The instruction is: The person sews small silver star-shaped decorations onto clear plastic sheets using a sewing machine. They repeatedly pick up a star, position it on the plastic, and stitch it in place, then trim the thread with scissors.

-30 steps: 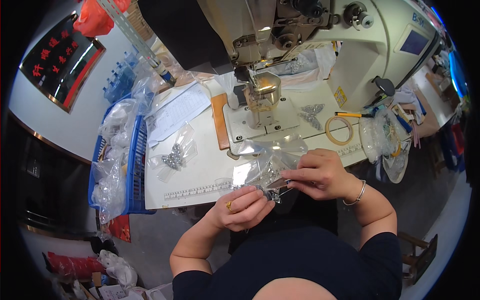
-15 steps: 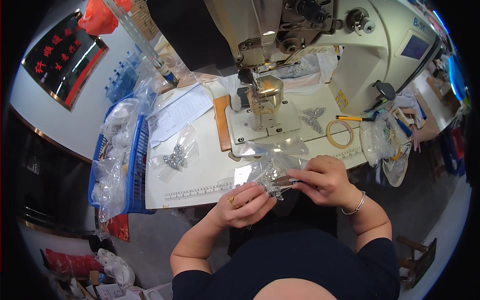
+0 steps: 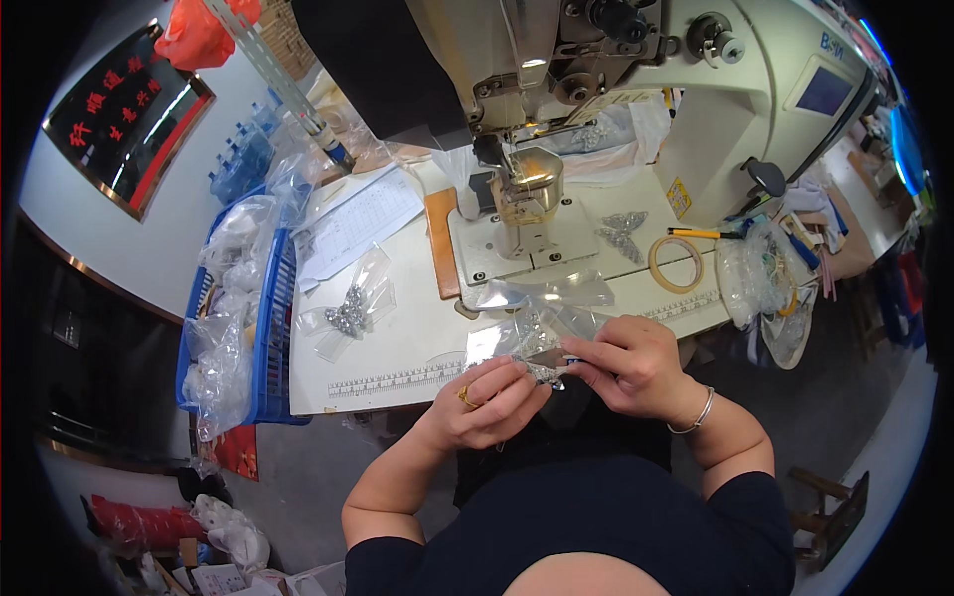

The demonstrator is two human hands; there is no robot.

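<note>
Close to the table's front edge, my left hand (image 3: 487,402) is closed on a sparkling silver beaded ornament (image 3: 542,373), its fingertips pinching the near part. Clear plastic film (image 3: 552,295) spreads out behind the ornament. My right hand (image 3: 631,368) is also closed, with thumb and forefinger together at the ornament's right side. A small bit of blue and metal shows between those fingers; its kind is hidden. To the left on the table lies a similar silver ornament (image 3: 348,314) on clear film strips, and a silver winged ornament (image 3: 623,236) lies right of the sewing machine's plate.
A sewing machine (image 3: 532,214) stands behind my hands. A ruler strip (image 3: 396,379) runs along the front edge. Tape roll (image 3: 676,265), yellow pen (image 3: 703,234) and plastic bag (image 3: 755,268) lie right. Left are papers (image 3: 363,223) and a blue basket (image 3: 268,368) of plastic bags.
My right hand has shifted slightly left, closer to my left fingers. The ornament has turned between my hands, and the thin metal lines seen beside it are now mostly hidden.
</note>
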